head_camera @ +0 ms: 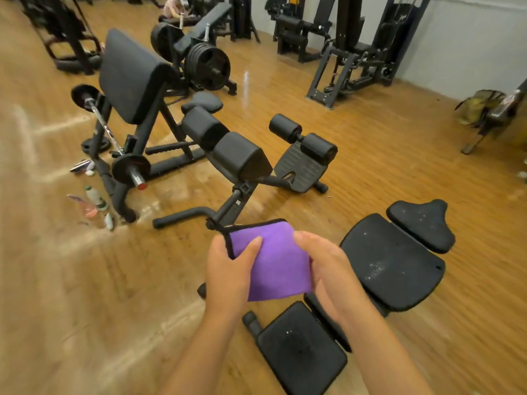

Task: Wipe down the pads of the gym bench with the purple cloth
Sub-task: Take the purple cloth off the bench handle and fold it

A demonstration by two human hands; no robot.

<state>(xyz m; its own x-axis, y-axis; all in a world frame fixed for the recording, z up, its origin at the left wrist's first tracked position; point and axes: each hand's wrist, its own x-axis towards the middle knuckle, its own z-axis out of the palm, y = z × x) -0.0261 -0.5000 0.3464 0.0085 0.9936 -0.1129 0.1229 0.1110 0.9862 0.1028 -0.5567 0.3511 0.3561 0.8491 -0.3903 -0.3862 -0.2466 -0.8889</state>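
Note:
A folded purple cloth with a black hem is held between both hands in front of me. My left hand grips its left edge, thumb on top. My right hand holds its right edge. Below and to the right lies the gym bench with three black pads: a small seat pad nearest me, a large back pad speckled with white dust, and a head pad at the far end. The cloth is above the bench, not touching any pad.
A black back-extension bench with roller pads stands just ahead. A preacher curl bench with a loaded barbell is at the left, bottles on the floor beside it. Machines line the far wall.

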